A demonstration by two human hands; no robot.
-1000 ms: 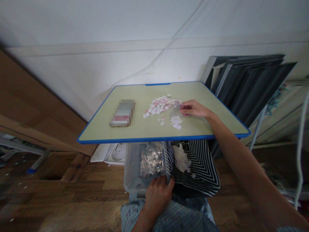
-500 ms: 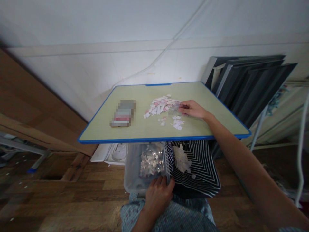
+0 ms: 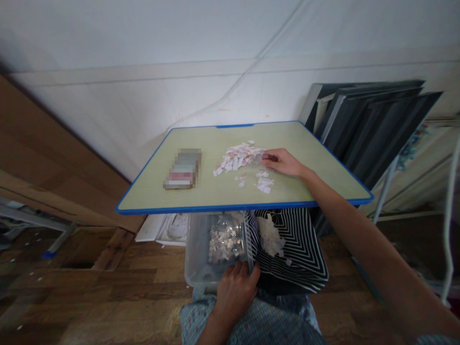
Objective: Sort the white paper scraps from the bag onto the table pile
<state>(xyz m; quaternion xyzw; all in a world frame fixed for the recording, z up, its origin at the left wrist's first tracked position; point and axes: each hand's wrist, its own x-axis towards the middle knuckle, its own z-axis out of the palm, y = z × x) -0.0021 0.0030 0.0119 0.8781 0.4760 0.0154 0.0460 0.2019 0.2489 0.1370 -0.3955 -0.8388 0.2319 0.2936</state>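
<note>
My right hand [image 3: 282, 162] is over the table, its fingers closed on a small see-through plastic piece [image 3: 257, 159] whose exact kind I cannot make out. That piece touches the right side of a heap of white and pink paper scraps [image 3: 235, 157]. Nearer the front lies a smaller group of white scraps [image 3: 264, 183]. Below the table, my left hand [image 3: 237, 286] has its fingers hooked over the near right rim of a clear plastic bin [image 3: 197, 258]. Inside the bin are many small pale pieces [image 3: 225, 242], some of them shiny.
A blurred-out box-like object [image 3: 183, 168] lies on the left of the blue-edged table [image 3: 154, 191]. A black-and-white striped cloth [image 3: 302, 249] bears more scraps [image 3: 270, 237]. Dark panels [image 3: 370, 120] lean at right; a brown cardboard surface [image 3: 53, 158] stands at left.
My right hand has moved slightly left with the see-through piece, closer into the heap of scraps. My left hand stays on the bin's rim.
</note>
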